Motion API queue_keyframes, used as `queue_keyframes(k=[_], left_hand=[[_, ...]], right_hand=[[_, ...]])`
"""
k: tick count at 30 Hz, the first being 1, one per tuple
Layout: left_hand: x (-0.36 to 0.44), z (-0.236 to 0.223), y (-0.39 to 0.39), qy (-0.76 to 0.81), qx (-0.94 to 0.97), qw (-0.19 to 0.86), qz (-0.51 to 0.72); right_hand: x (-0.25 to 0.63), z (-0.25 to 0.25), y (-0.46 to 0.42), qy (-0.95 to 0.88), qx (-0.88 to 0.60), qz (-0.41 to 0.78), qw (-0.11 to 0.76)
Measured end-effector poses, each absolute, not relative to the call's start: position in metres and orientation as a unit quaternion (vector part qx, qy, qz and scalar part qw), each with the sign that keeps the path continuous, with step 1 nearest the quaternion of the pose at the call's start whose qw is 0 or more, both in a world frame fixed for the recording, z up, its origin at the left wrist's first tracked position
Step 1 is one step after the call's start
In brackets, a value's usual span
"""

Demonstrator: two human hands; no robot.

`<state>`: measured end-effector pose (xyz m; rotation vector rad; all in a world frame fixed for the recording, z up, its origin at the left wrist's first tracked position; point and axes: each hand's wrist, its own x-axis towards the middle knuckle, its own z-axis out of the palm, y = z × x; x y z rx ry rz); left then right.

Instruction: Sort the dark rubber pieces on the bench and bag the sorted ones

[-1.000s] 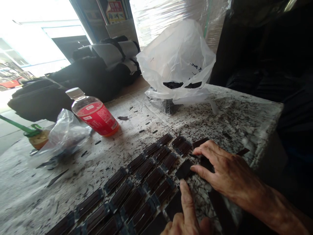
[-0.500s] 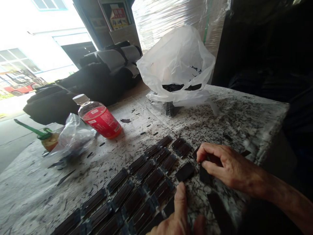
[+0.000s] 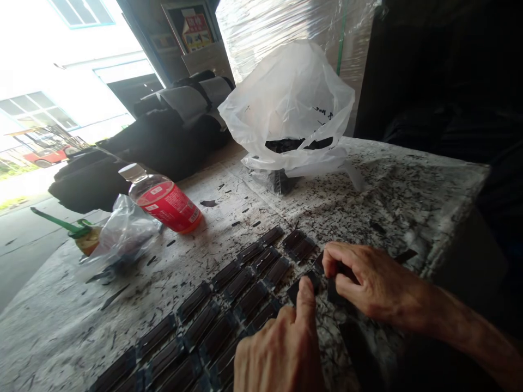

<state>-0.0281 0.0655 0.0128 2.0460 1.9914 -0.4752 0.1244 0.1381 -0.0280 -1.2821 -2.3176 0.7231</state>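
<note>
Several dark rectangular pieces [image 3: 241, 283] lie in rows across a speckled white table [image 3: 408, 190]. My right hand [image 3: 368, 280] rests at the right end of the rows, fingers curled and pinching a small black piece [image 3: 333, 291] held on edge. My left hand [image 3: 281, 348] is low in the middle, fingers curled, its forefinger stretched out with the tip pressing a loose flat black piece [image 3: 304, 286] on the table.
A white plastic bag [image 3: 290, 103] with dark pieces inside stands at the back. A red-labelled bottle [image 3: 165, 198] lies on its side at left, next to a crumpled clear bag [image 3: 120, 237] and a green-capped bottle [image 3: 84, 237]. Black rolls [image 3: 163, 136] lie beyond the table.
My left hand has come up and forward, its forefinger now on the loose flat piece. My right hand curled from flat fingers into a pinch on a black piece.
</note>
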Motion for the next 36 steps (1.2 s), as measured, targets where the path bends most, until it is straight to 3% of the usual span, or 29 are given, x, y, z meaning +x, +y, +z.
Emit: queue_keyframes(k=[15,24,29,36], left_hand=[[-0.026,0.01,0.09,0.641,0.736,0.153,-0.154],[-0.02,0.01,0.09,0.655,0.719,0.14,-0.185],[-0.025,0.007,0.092,0.651,0.721,0.175,-0.16],[-0.028,0.003,0.089,0.657,0.72,0.178,-0.139]], right_hand=[[0.125,-0.028,0.138,-0.815,-0.471,0.278,0.189],[0.145,-0.027,0.146,-0.772,-0.477,0.334,0.256],[0.152,-0.04,0.142,-0.794,-0.467,0.225,0.318],[0.152,-0.049,0.118,-0.873,-0.376,0.176,0.257]])
